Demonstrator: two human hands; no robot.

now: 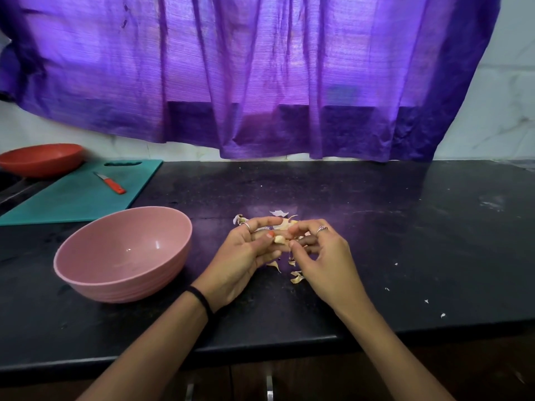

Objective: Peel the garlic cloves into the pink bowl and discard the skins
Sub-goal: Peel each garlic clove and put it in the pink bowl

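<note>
The left hand (246, 250) pinches a garlic clove (279, 239) just above the dark surface (405, 227), right of the pink bowl (123, 253). The right hand (321, 253) nips its skin; best to peel from the tip, letting skins (296, 277) fall clear.

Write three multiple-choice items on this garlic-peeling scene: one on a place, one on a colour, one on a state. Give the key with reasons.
1. Where does the small knife lie?
A. in the pink bowl
B. on the teal cutting board
C. beside the right hand

2. What colour is the bowl at the far left?
A. red-orange
B. white
C. purple

3. What does the pink bowl hold?
A. a heap of skins
B. water
C. nothing visible

Key: 1 B, the knife rests on the teal cutting board. 2 A, the far bowl is red-orange. 3 C, its inside shows bare, while the left hand and right hand pinch a garlic clove.
</note>
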